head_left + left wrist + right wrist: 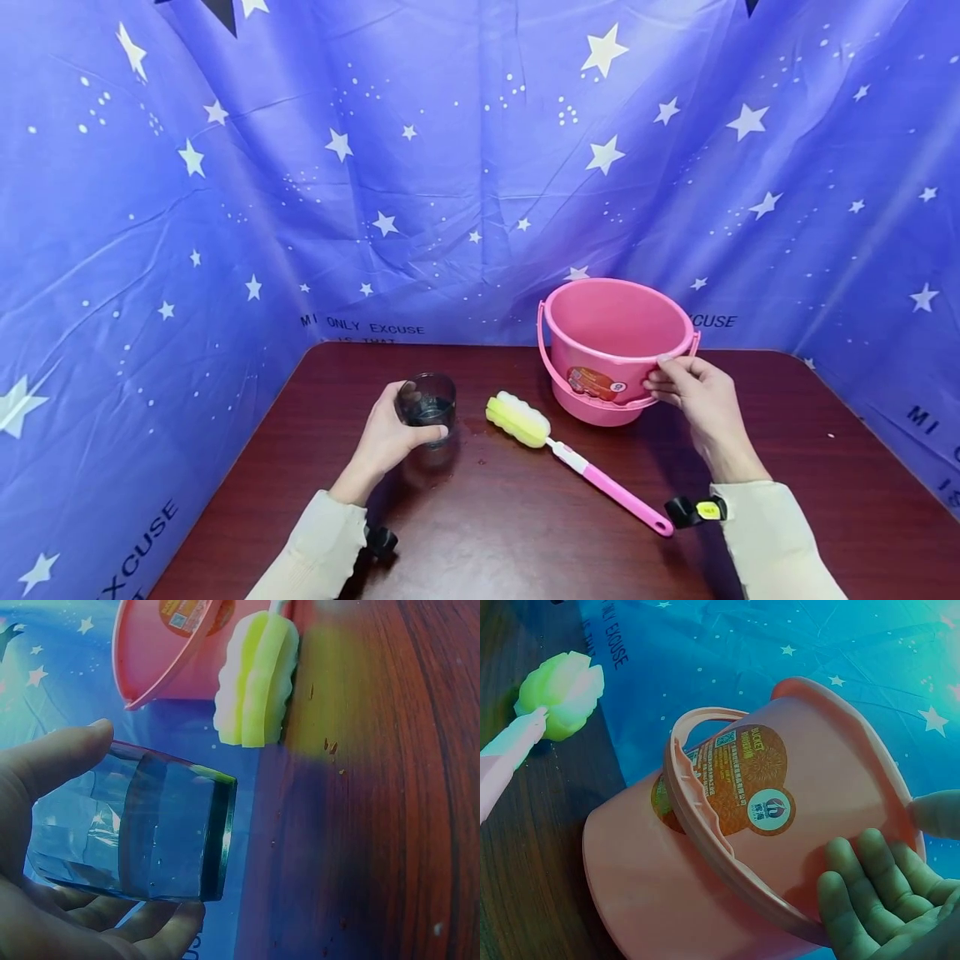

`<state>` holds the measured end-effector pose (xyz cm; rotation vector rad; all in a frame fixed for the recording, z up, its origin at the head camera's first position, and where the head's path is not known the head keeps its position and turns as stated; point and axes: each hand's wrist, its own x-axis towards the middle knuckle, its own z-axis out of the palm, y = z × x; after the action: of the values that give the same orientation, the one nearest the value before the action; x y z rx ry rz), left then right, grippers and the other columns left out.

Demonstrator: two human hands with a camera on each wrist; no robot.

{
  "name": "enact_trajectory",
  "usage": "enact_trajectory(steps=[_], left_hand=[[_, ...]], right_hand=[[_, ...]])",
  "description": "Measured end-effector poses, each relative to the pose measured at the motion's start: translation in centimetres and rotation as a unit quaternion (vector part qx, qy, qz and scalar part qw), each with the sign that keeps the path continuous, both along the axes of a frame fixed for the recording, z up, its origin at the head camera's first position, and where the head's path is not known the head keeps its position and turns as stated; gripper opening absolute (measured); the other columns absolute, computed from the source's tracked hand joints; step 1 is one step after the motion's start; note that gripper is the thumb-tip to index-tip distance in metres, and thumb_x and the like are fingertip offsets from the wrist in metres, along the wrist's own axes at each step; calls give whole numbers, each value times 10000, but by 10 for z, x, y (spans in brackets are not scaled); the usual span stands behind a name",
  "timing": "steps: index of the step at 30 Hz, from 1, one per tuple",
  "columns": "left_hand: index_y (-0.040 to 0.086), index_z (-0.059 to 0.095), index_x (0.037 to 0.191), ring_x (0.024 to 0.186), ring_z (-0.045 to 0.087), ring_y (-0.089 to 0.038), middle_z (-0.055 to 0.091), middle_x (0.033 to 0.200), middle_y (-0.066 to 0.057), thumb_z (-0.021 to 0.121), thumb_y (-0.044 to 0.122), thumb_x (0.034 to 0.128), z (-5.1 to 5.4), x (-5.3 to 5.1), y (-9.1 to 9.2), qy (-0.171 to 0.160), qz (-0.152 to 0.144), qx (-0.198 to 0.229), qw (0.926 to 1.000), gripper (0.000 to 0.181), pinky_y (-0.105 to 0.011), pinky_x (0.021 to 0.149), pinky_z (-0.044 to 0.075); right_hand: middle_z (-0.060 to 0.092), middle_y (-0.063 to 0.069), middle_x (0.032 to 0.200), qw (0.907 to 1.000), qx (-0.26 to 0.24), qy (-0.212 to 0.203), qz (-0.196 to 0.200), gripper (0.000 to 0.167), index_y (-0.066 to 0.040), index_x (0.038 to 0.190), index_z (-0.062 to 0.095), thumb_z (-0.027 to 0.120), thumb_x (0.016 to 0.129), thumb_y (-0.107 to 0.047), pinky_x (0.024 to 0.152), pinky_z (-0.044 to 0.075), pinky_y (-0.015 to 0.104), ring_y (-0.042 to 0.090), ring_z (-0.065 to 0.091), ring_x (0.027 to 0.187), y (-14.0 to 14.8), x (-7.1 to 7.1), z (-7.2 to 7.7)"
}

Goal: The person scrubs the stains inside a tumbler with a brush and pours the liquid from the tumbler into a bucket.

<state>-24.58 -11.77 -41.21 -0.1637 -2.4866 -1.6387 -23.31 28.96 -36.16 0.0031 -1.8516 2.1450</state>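
Note:
A clear dark-tinted glass (429, 400), partly filled with clear liquid, is held in my left hand (390, 429), thumb on the near side and fingers around the other. It appears to be just above the tabletop. My right hand (701, 396) pinches the rim of a pink bucket (622, 383); in the right wrist view the thumb (937, 814) lies at the rim and the fingers (870, 885) rest against the outer wall. The bucket's handle (712, 844) hangs down across its labelled front. Between the hands lies a sponge bottle brush (517, 419) with a pink-and-white handle.
The dark red wooden table (480, 533) has small wet spots near the brush head. A blue star-printed cloth (465, 167) hangs behind the table and along both sides. Black bands with small devices sit at both wrists.

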Motion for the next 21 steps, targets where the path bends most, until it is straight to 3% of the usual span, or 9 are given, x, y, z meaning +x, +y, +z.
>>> enact_trajectory(steps=[8,21], left_hand=[[51,472,1279,1071,554,-241,587,1166,-96,908,206,576,3,0,0,25,61,70,10000,841,-429,908,454],[53,491,1268,1045,565,-227,599,1137,-76,907,205,565,4,-1,2,197,82,75,9997,831,-420,892,461]], right_hand=[[692,21,759,9999,10,-103,-49,186,-15,912,612,676,898,-189,665,553,247,118,678,692,0,-2,1],[698,34,743,9995,-196,114,226,104,-45,878,642,654,911,-144,653,554,251,114,685,694,3,-2,1]])
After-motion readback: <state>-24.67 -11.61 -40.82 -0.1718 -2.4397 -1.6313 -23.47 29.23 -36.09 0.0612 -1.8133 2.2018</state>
